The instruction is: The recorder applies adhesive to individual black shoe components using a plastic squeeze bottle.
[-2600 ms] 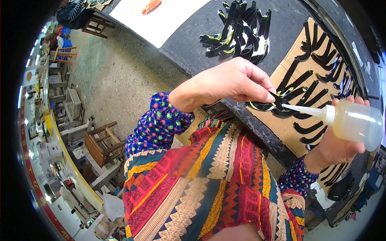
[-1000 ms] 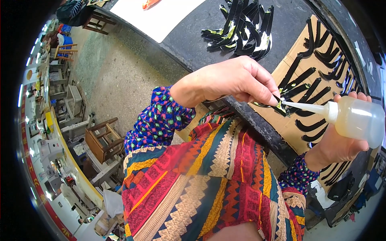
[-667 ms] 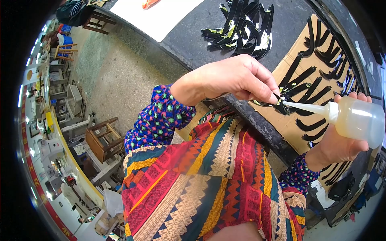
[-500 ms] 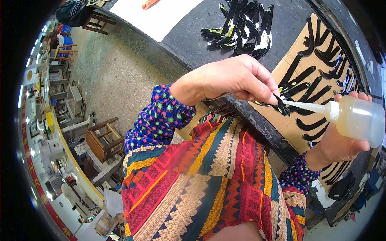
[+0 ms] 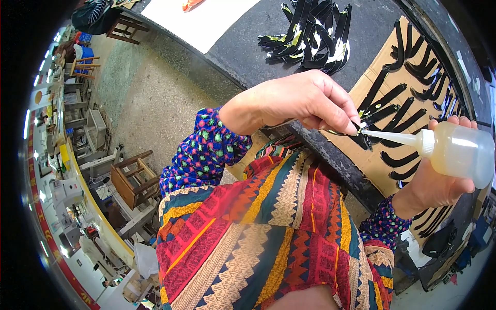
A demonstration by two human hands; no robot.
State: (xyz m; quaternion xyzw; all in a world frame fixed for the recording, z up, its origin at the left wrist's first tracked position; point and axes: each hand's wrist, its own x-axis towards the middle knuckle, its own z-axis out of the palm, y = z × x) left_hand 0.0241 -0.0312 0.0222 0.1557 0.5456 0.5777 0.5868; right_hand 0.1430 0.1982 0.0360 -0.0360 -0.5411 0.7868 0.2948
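My left hand (image 5: 310,101) is closed, pinching a small black strip (image 5: 366,143) between thumb and fingertips above the table's near edge. Most of the strip is hidden behind the fingers. In my right hand (image 5: 426,186) a clear squeeze bottle (image 5: 460,150), partly filled with pale yellow liquid, lies on its side. Its long white nozzle (image 5: 395,137) points left, and the tip meets the strip at my left fingertips. Under and beyond my hands, rows of black curved strips (image 5: 395,161) lie on a sheet of cardboard (image 5: 356,150).
A heap of black strips with white and yellow-green patches (image 5: 310,39) lies on the dark table (image 5: 243,46). Left of it is a white sheet (image 5: 191,23) with something orange on top. Down on the floor stands a wooden stool (image 5: 135,181); machines line the left side.
The nozzle tip has shifted slightly along the strip, and the strip has turned a little in my left fingers. Both hands otherwise stay almost where they were.
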